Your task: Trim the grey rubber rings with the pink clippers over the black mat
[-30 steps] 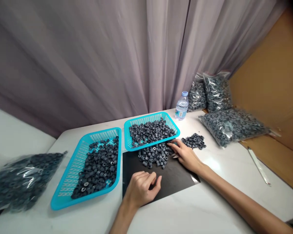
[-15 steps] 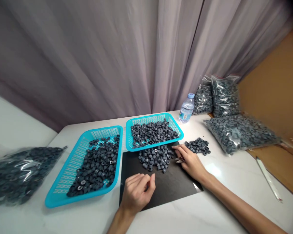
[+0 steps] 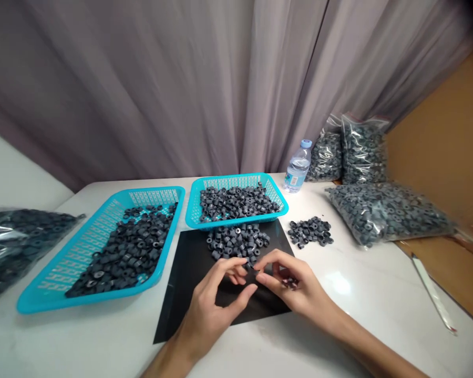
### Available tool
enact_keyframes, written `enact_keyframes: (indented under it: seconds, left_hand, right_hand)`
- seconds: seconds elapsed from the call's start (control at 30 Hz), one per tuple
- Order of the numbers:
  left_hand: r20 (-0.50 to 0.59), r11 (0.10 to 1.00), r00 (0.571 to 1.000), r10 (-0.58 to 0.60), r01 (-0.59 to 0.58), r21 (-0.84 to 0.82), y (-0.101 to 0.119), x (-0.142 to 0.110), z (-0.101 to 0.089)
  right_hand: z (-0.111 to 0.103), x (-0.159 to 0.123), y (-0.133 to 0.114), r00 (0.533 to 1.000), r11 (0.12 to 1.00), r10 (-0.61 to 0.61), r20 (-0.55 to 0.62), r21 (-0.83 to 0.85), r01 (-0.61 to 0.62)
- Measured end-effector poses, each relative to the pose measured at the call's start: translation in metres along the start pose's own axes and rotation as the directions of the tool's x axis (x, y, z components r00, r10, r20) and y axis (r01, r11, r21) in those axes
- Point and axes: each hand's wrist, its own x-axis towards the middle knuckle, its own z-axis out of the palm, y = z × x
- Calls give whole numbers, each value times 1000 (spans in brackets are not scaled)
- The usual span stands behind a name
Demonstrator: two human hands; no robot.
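My right hand [image 3: 294, 281] pinches a small dark ring-shaped piece [image 3: 251, 268] between thumb and index finger. A small shiny thing [image 3: 289, 283] is tucked under its curled fingers, too hidden to name. My left hand [image 3: 213, 299] is opposite, with thumb and index finger apart; its index fingertip is close to the piece, and whether they touch I cannot tell. Just beyond both hands, a pile of dark grey short tubular pieces [image 3: 236, 241] lies on a black sheet [image 3: 181, 286].
Two blue baskets, one at left [image 3: 35, 304] and one at the back [image 3: 191, 210], hold similar pieces. A smaller pile [image 3: 310, 232] lies right. Beyond are a water bottle [image 3: 298, 167], filled bags [image 3: 386, 212] and a long white wrapped strip [image 3: 433, 294]. Another filled bag [image 3: 23, 241] is far left.
My right hand has come from the pile's right side towards me and left, now pinching a piece. My left hand has opened from a loose curl and faces it. The view has shifted slightly.
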Motion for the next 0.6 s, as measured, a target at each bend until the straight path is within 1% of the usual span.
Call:
enact_keyframes:
  seconds: [0.1,0.17,0.23,0.4,0.6]
  left_hand:
    - [40,985,998,-55,60,-161,6,3,1]
    - [55,951,992,-113,124,-282,10,4,2]
    - [46,917,986,-160,166,-363,14,4,3]
    - [21,884,983,-184,175,-433,21,3,3]
    - [64,828,966,-251,248,-503,23,4,0]
  right_hand:
    - [-2,-3,-5,999,999,-38,16,-12,38]
    - [-2,-5,-10,997,997,-72,29,-17,72]
    - [-1,-7,-15,995,996,-92,27,-5,93]
    - [1,-11,-21,994,994,-103,-22,31,104]
    - [2,-11,-23,997,997,-77,-12,22,77]
